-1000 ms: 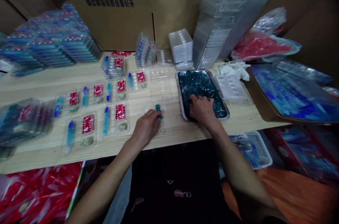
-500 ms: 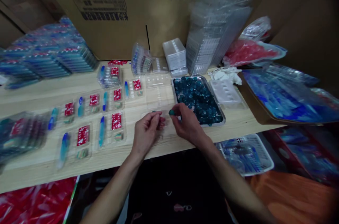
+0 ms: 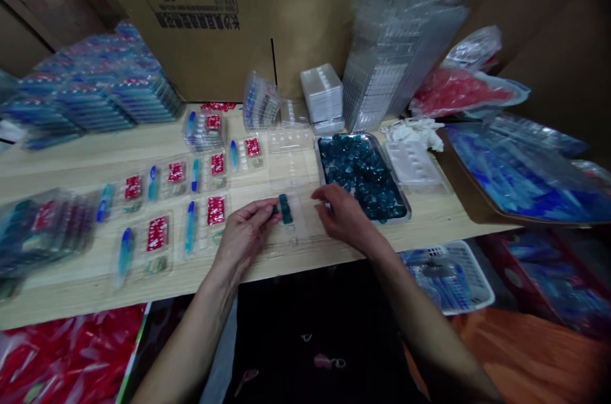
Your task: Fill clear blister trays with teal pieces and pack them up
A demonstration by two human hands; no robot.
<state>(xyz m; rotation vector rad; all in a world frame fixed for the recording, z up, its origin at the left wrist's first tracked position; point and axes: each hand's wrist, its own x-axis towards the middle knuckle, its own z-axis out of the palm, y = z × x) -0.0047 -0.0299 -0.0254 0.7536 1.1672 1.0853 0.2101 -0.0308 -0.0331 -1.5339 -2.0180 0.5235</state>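
My left hand [image 3: 248, 229] is closed in a pinch on a small teal gem [image 3: 275, 208] at its fingertips. Right beside it, several teal gems [image 3: 285, 208] sit in a row in a clear plastic tray [image 3: 306, 216] flat on the table. Over the tray's right side is my right hand [image 3: 344, 218], fingers curved and apart, with nothing visible between them. Close behind that hand stands a metal tray [image 3: 407, 208] heaped with loose teal gems [image 3: 359, 168].
On the left lie several clear packs [image 3: 157, 235] with blue pens and red pieces. Stacked packs [image 3: 95, 95] stand behind them. Tall clear tray stacks [image 3: 382, 73] rise at the back. An open box [image 3: 477, 203] of blue items and a white basket [image 3: 487, 292] are on the right.
My right hand has moved slightly right, and the gem it pinched is gone from its fingers. My left hand has shifted left, uncovering the row of gems. The view has shifted slightly.
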